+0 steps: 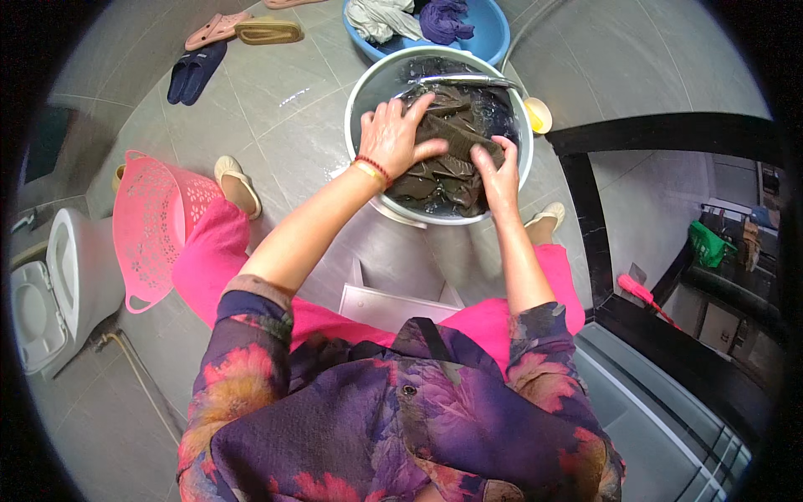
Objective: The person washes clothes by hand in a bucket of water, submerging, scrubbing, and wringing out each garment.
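Observation:
Wet dark brown clothing (435,186) lies bunched in the water of a white-rimmed round basin (353,113) on the floor ahead of me. Spread over the cloth's left side, my left hand (391,142) has its fingers and thumb apart, and it wears a red beaded bracelet. At the right, my right hand (499,180) pinches a ribbed part of the cloth between thumb and fingers. Across the basin's far side rests a silvery shower head (464,81) above the dark water.
A blue tub (499,38) with white and purple clothes stands behind the basin. Right of it sits a small cup with something yellow (538,115). A pink basket (150,226) and a toilet (79,259) are at left, slippers (198,71) far left. A black doorframe (585,201) bounds the right.

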`<action>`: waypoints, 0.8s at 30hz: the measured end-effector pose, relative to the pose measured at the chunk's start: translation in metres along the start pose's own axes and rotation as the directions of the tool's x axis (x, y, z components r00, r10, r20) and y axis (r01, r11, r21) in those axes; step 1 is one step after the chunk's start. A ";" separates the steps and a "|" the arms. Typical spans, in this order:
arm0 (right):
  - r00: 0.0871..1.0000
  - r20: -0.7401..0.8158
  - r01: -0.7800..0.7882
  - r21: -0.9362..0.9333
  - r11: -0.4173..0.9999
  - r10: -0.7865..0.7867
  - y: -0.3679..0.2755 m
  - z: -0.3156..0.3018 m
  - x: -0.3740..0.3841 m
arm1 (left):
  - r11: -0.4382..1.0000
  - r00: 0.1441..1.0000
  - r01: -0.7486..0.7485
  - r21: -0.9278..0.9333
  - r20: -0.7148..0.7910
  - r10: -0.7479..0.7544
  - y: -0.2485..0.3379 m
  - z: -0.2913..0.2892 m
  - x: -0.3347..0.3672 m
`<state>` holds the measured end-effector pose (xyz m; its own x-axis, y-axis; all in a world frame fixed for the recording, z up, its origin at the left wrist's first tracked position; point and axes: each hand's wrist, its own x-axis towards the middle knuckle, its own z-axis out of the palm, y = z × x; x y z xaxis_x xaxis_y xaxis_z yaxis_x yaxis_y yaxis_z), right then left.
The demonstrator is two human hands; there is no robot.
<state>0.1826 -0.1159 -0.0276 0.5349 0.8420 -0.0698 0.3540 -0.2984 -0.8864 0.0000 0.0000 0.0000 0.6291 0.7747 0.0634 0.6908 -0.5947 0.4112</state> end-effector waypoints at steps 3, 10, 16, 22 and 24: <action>0.978 0.209 0.128 -0.595 0.793 -0.001 0.006 -0.027 -0.015 | 0.975 0.979 -0.071 0.209 0.204 0.027 0.021 0.013 -0.027; 0.941 0.270 0.119 -0.826 0.551 0.203 0.000 0.038 0.018 | 0.930 0.946 -0.012 0.367 0.306 -0.109 -0.014 0.060 0.014; 0.941 0.186 -0.004 -0.828 0.560 0.282 0.039 0.049 0.046 | 0.939 0.885 0.035 0.342 0.426 -0.187 -0.011 0.069 0.044; 0.929 0.369 0.296 -0.785 0.544 0.027 0.048 0.014 0.038 | 0.981 0.914 -0.020 0.191 0.402 -0.059 -0.016 0.061 0.029; 0.890 0.395 0.243 -0.832 0.498 0.226 -0.005 0.000 0.034 | 0.993 0.866 -0.093 0.077 0.499 0.042 -0.020 0.012 0.021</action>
<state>0.1989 -0.0858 -0.0252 0.2529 0.8600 -0.4432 0.9450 -0.3177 -0.0773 0.0035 0.0258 -0.0175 0.7517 0.5383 -0.3811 0.6546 -0.6789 0.3324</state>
